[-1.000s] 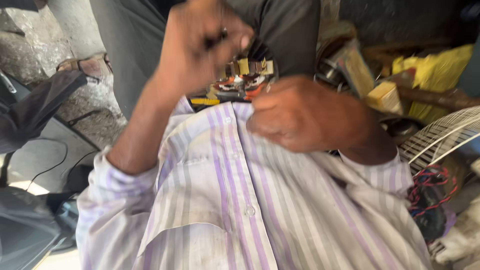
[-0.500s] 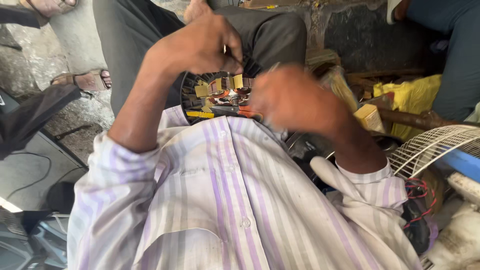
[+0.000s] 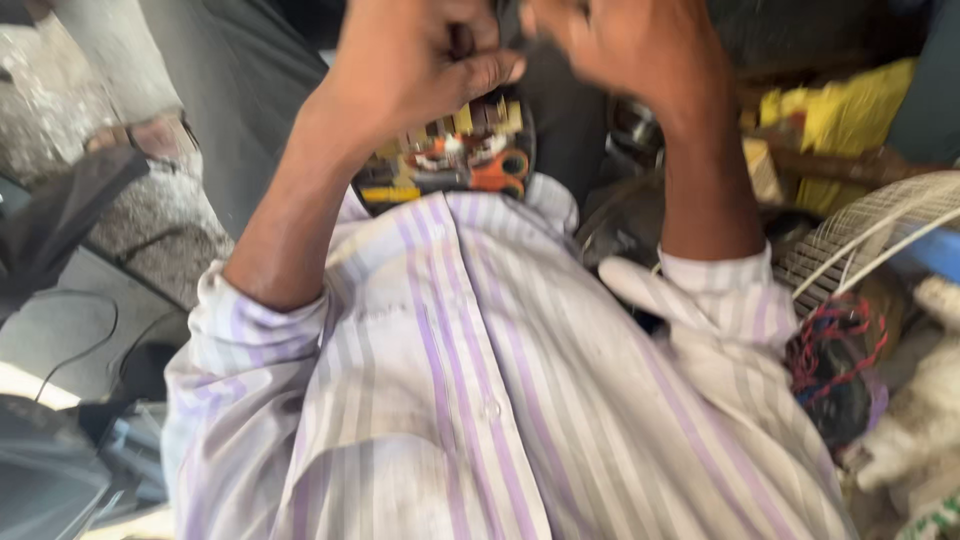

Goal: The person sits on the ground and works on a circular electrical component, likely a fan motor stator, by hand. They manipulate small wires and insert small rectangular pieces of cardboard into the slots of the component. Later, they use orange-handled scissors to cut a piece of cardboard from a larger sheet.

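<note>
Near the top centre of the frame the left hand was curled tight, its grip pinched on something small and dark I could not make out. The right hand, top right of centre, was blurred; I cannot tell how its grip stood. Just below them, against the striped shirt, sat the round motor winding with orange and yellow parts. To my eye, steady hands and short, light pulls close to the coil would serve best, sparing its thin wires. A fan guard lay at right.
</note>
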